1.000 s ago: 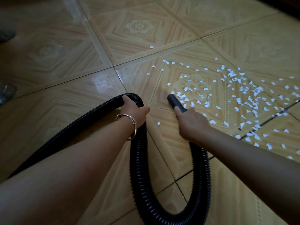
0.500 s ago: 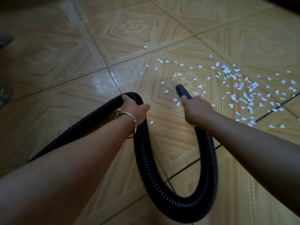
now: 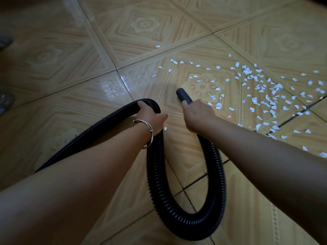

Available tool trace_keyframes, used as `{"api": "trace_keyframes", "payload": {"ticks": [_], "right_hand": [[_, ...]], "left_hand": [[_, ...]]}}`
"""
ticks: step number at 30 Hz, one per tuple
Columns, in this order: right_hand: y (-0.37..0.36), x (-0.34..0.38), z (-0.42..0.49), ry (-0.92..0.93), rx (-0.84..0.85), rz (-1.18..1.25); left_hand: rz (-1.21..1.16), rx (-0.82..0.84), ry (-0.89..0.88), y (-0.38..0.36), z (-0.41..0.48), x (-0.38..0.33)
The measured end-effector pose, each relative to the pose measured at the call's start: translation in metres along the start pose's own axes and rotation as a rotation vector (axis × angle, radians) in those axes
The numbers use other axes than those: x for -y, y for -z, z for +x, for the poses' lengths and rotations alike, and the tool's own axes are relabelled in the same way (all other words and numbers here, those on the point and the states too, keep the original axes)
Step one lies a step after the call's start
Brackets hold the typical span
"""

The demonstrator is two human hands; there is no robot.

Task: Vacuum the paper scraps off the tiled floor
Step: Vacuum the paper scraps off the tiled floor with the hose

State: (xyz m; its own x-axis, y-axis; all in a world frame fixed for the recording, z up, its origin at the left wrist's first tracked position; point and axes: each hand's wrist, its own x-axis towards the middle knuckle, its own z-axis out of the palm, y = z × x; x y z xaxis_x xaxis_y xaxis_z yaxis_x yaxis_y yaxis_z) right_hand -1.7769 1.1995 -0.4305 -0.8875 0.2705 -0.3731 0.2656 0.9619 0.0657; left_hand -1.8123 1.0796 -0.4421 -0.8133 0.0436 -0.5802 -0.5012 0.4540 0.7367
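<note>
Small white paper scraps (image 3: 265, 96) lie scattered over the patterned tan tiled floor (image 3: 141, 41), thickest to the right of centre. A black ribbed vacuum hose (image 3: 157, 170) loops from the left, down and back up. My left hand (image 3: 152, 115), with a metal bangle on the wrist, grips the hose at the top of its bend. My right hand (image 3: 198, 115) grips the hose end just behind the smooth black nozzle (image 3: 183, 95), whose mouth is down at the floor left of the tile's flower motif. One scrap (image 3: 165, 128) lies beside my left hand.
Two dim grey objects, perhaps footwear (image 3: 6, 101), sit at the left edge. Dark grout lines (image 3: 292, 119) cross the floor under the scraps. The far right corner is in shadow.
The nozzle has swept left across the tile's middle, and the scraps near the flower motif have thinned out. My left hand has kept its hold on the hose bend.
</note>
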Motion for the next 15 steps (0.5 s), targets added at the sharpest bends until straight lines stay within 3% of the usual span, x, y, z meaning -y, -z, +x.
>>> {"api": "trace_keyframes", "payload": {"ticks": [6,11,15], "right_hand": [[-0.02,-0.019,-0.045,-0.028,0.039,0.035],[-0.024,-0.056,-0.065,-0.117,0.052,0.031],[-0.026,-0.043,-0.078,-0.054,0.074,0.074]], "left_hand": [[0.187,0.053,-0.071,-0.017,-0.015,0.0],[0.156,0.057,-0.056,-0.03,-0.016,0.001],[0.307,0.03,-0.116,-0.027,-0.018,0.005]]}}
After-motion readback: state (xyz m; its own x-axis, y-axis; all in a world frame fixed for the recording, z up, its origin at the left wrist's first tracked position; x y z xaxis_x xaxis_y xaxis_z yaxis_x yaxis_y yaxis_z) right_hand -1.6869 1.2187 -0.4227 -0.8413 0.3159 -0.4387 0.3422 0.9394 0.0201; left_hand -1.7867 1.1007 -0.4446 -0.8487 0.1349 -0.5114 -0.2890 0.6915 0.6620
